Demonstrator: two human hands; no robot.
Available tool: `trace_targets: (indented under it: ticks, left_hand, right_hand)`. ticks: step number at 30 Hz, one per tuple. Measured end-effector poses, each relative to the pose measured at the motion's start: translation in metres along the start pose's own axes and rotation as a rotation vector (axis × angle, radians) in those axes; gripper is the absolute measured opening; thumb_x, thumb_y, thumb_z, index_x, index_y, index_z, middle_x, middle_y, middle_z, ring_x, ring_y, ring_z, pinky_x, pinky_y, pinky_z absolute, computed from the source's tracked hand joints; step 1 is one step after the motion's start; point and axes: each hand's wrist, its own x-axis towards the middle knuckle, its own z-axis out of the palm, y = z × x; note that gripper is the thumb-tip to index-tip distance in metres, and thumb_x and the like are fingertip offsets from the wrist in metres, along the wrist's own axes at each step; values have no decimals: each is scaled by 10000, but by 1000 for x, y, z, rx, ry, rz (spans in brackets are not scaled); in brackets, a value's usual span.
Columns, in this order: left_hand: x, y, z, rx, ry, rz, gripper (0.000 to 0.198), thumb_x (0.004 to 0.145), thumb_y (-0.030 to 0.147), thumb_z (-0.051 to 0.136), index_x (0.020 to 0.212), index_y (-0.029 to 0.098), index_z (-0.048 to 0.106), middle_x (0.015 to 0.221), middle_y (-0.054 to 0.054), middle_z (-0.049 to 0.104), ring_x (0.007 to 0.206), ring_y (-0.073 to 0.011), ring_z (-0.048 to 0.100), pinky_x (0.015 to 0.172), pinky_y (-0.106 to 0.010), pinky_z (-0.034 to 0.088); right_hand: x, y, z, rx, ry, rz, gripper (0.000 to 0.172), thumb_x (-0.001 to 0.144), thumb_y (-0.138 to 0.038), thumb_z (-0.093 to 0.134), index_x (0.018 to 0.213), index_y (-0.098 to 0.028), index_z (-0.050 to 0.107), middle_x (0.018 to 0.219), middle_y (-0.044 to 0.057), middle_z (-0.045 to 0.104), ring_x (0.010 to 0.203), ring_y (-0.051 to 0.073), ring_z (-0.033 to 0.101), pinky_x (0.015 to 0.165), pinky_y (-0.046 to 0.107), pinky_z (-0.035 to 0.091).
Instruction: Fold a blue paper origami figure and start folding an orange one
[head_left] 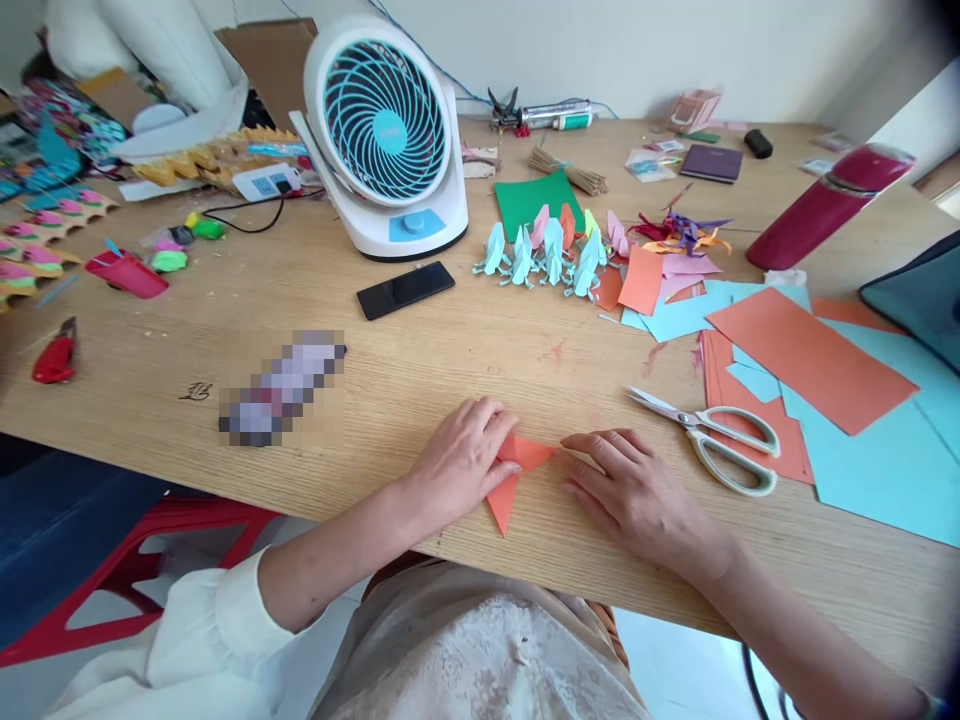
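Observation:
A folded orange paper (504,500) with pointed flaps lies on the table near its front edge. My left hand (457,455) is closed on its left part, thumb on top and fingers over the upper edge. At the paper's right tip is my right hand (637,495), its bent fingers closed around that point; the thumb is mostly hidden. Scissors (694,425) with pale handles lie partly spread just beyond my right hand. Farther back stand several folded paper figures (553,250), mostly light blue, others pink, orange and yellow.
Orange sheets (814,355) and light blue sheets (885,470) overlap at the right. Behind them stands a tilted-looking red flask (829,210). A white fan (386,130) stands at the back, with a black phone (406,290) before it. A blurred-out item (283,388) lies left.

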Motion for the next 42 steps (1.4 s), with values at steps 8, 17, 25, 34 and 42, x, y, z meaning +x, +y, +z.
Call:
trace_targets:
  ticks: [8, 17, 25, 34, 42]
  left_hand:
    - [19, -3, -13, -163, -136, -161, 234, 781, 273, 739, 898, 199, 551, 880, -2, 623, 818, -194, 585, 750, -313, 430]
    - [40, 5, -25, -754, -53, -213, 181, 805, 299, 666, 706, 161, 604, 675, 42, 551, 635, -107, 475, 582, -223, 328]
    - [64, 5, -12, -1024, -43, -230, 312, 799, 425, 643, 685, 152, 546, 635, 41, 447, 602, -96, 382, 546, -221, 288]
    - [76, -10, 10, -1022, -131, -220, 353, 798, 479, 664, 703, 163, 539, 632, 55, 453, 590, -92, 406, 526, -216, 276]
    - [84, -10, 11, -1087, -57, -256, 320, 749, 414, 721, 658, 140, 581, 596, 53, 471, 563, -74, 387, 520, -212, 274]
  right_hand:
    - [-11, 6, 3, 113, 110, 151, 262, 972, -146, 471, 1181, -165, 627, 1104, 140, 647, 946, 247, 612, 837, 430, 501]
    - [16, -4, -6, 835, 90, 591, 248, 967, -409, 521, 1019, -193, 634, 861, 39, 649, 729, 163, 597, 621, 279, 471]
    - [49, 1, 2, 1060, 117, 628, 438, 866, -534, 599, 634, -193, 452, 591, -59, 325, 551, 91, 271, 502, 249, 210]
    - [45, 8, 16, 1071, 69, 695, 435, 888, -534, 547, 637, -193, 445, 630, -42, 292, 581, 101, 240, 523, 271, 187]
    - [45, 8, 15, 1031, 34, 662, 432, 916, -472, 515, 615, -212, 345, 613, -52, 241, 564, 95, 207, 511, 278, 160]
